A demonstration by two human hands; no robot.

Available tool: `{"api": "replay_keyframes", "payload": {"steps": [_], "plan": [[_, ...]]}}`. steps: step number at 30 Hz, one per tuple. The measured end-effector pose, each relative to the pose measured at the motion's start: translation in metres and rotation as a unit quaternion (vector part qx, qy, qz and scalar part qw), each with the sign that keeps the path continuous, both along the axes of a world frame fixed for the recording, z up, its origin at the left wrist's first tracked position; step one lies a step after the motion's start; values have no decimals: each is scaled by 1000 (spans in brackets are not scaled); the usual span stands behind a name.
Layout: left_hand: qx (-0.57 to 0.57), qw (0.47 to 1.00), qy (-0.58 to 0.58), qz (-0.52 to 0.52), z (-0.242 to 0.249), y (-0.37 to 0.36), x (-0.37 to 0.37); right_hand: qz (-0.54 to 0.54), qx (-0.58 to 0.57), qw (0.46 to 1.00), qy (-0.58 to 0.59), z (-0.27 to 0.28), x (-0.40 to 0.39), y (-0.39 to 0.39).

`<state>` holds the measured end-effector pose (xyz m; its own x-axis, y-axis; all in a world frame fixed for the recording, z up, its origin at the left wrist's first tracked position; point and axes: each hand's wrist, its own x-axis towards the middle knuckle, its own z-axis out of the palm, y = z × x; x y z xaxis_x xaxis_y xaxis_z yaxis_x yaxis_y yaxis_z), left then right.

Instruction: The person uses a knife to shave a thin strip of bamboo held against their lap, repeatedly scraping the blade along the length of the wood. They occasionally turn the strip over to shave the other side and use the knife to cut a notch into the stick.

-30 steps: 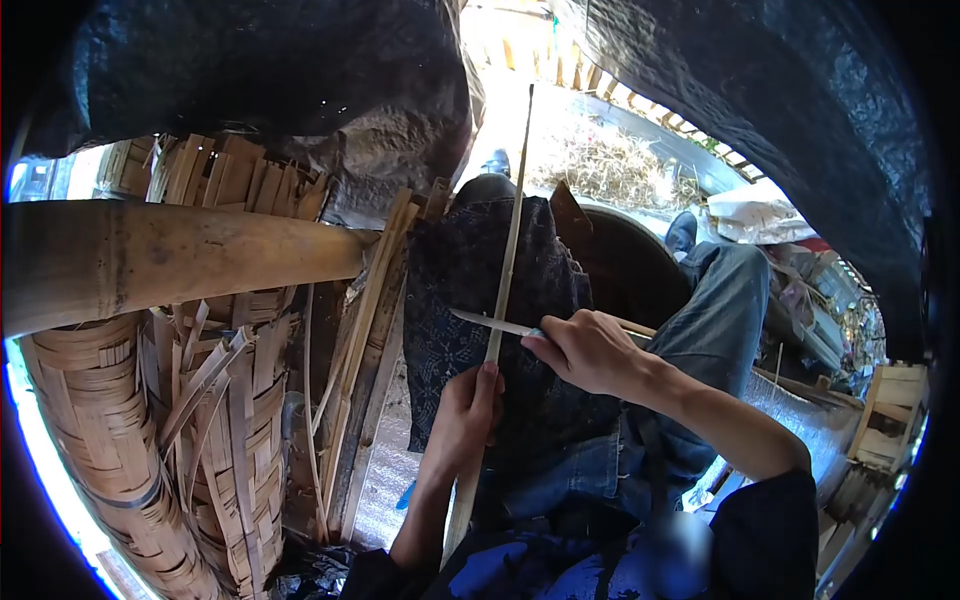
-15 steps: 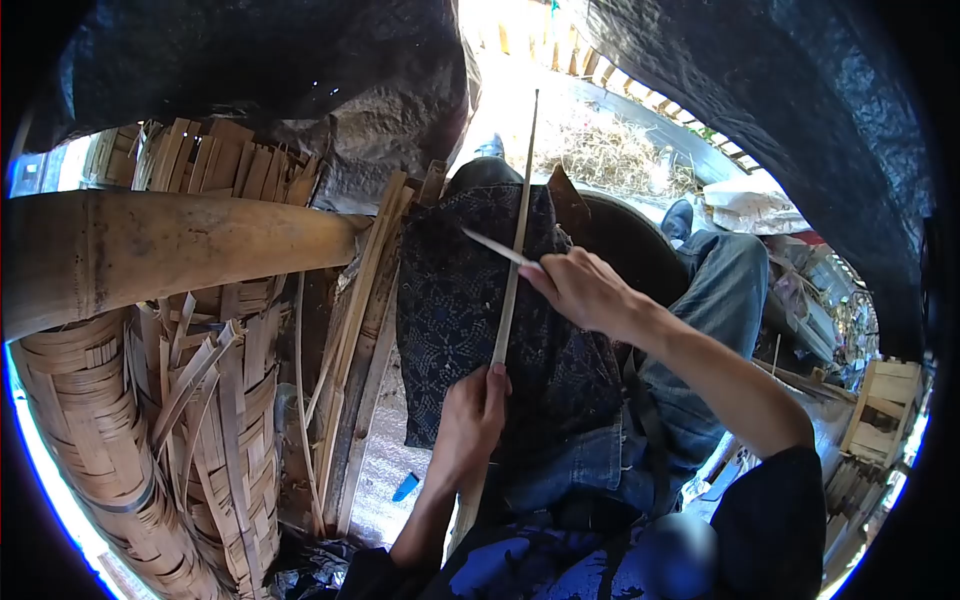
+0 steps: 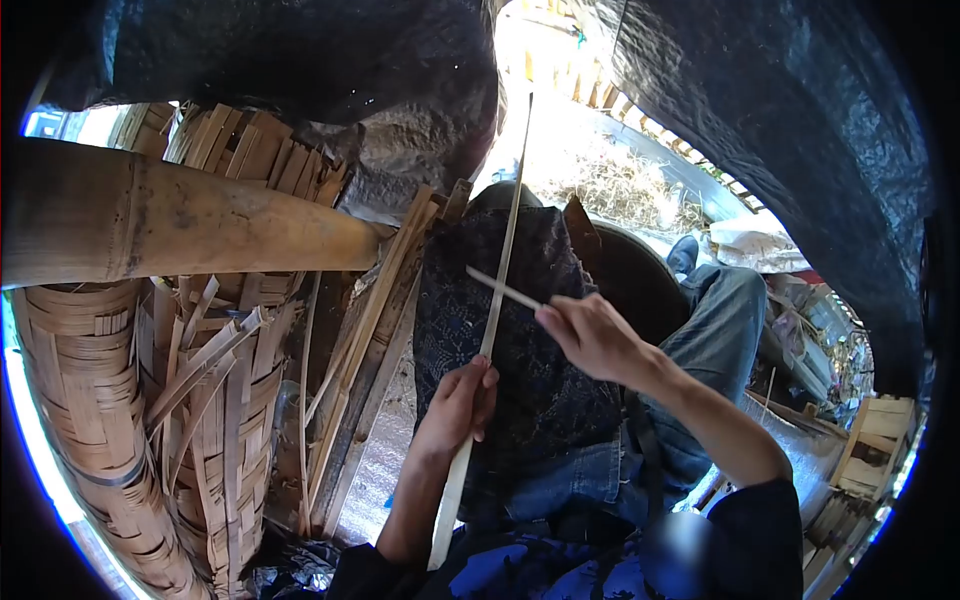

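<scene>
A long, thin bamboo strip (image 3: 507,240) runs lengthwise over my lap, its far tip pointing to the bright opening. My left hand (image 3: 458,405) is closed around it near the lower part, and its wide pale end reaches back toward my shirt. In my right hand (image 3: 595,340) is a knife, gripped in the fist; its narrow blade (image 3: 490,282) points left and crosses the strip. Beneath both lies a dark patterned cloth (image 3: 450,330) spread over my thighs. The knife's handle is hidden inside my fingers.
A thick bamboo pole (image 3: 230,225) juts in from the left above woven bamboo baskets (image 3: 80,380). Split bamboo slats (image 3: 365,340) lean beside my left leg. Dark plastic sheeting (image 3: 780,120) hangs overhead. Dry straw (image 3: 630,190) lies beyond my feet, and a wooden crate (image 3: 872,440) stands at right.
My left hand has shifted up along the strip, with its fingers now wrapped round it. The knife hand has come slightly back toward me. The whole view has tilted a little.
</scene>
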<state>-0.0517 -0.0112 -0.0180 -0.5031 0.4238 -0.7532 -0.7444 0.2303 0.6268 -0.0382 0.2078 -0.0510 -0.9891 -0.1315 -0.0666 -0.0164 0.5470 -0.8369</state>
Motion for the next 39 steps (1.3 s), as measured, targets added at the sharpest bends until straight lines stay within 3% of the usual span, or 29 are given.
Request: {"api": "replay_keyframes", "payload": {"steps": [2, 7, 12, 15, 18, 25, 28, 30, 32, 34, 36, 38, 39], "plan": [[137, 983, -98, 77, -2, -3, -4, -1, 2, 1000, 5, -3, 11, -7], [206, 928, -259, 171, 11, 4, 1, 19, 55, 996, -65, 16, 13, 0], [218, 921, -248, 205, 7, 5, 9, 46, 82, 991, -96, 15, 16, -8], [186, 937, -226, 191, 11, 10, 12, 49, 110, 991, -54, 3, 16, -9], [193, 937, -226, 184, 12, 8, 18, -6, 90, 994, -64, -7, 3, -3], [186, 941, -213, 188, 12, 7, 20, 3, 78, 995, 57, -30, -18, 12], [185, 941, -216, 183, 14, 2, 25, -21, 158, 982, -103, -42, -56, 34], [173, 947, -205, 176, 16, 4, 23, -44, 155, 976, -148, -66, -85, 56], [156, 962, -173, 144, 18, 6, 18, -143, 126, 967, -169, -79, -101, 70], [133, 972, -144, 130, 20, 4, 15, -123, 123, 977, -122, -62, -103, 70], [168, 969, -136, 117, 17, 3, 11, -184, 36, 982, 1, -49, -80, 53], [183, 960, -151, 146, 14, 8, 8, -110, 1, 988, -108, -26, -49, 44], [173, 966, -138, 130, 12, 12, 8, -124, -58, 978, -157, -19, -37, 35]]}}
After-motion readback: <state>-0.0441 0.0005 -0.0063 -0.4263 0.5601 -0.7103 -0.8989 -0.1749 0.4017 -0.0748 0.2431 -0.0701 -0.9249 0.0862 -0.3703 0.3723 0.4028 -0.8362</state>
